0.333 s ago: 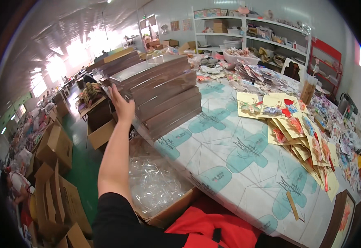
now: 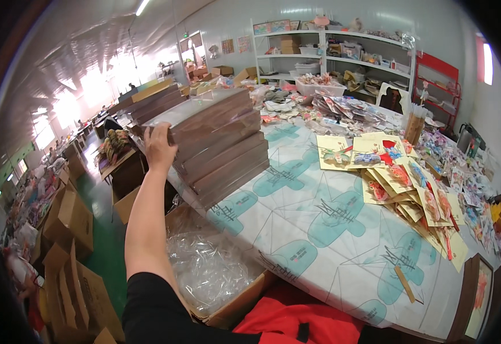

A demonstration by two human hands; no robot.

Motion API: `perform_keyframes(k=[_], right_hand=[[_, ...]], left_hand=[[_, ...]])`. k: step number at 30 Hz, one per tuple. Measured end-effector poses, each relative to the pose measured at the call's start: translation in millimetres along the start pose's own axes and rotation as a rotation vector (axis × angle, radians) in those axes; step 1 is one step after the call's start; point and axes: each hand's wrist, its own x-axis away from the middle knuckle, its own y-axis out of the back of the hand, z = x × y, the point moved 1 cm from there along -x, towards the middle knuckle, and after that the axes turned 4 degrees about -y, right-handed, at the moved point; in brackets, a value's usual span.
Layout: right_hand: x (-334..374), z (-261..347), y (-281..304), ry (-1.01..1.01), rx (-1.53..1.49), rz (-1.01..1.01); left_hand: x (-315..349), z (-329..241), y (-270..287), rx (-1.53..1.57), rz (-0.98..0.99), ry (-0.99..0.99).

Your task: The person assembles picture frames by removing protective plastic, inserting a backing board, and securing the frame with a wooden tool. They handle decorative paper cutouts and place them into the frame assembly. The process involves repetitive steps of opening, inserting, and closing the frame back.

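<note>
My left hand (image 2: 160, 148) is at the near left corner of a stack of deep brown frames (image 2: 221, 149) with shiny, clear surfaces. Its fingers bend over the edge of the topmost frame (image 2: 204, 109), and the arm reaches out across a carton. My right hand is out of sight. Under the stack, the table wears a white covering (image 2: 296, 212) with teal shapes and dark script. Right of the stack lies a pile of cream cards (image 2: 399, 172) bearing small colourful ornaments and red tassels.
Crumpled clear plastic bags (image 2: 207, 264) fill an open carton below the table edge. A framed ornament (image 2: 474, 298) stands at the lower right, near a thin wooden strip (image 2: 405, 284). Cardboard boxes (image 2: 70, 218) line the green floor at left; loaded white shelves (image 2: 325, 57) stand behind.
My left hand has gone from lying along the stack's side with fingers stretched to bending them over its top edge. The view has turned a little to the right.
</note>
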Motion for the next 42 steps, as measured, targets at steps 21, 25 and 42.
perform_keyframes(k=[21, 25, 42], right_hand=[[72, -12, -17, -0.172, -0.047, 0.551], [110, 19, -36, -0.132, -0.123, 0.737], [132, 30, -93, 0.531, 0.328, 1.066]], left_hand=[[46, -180, 112, 0.587, -0.302, -0.317], [54, -221, 104, 0.956, -0.048, 0.169], [183, -314, 10, 1.782, 1.145, 1.289]])
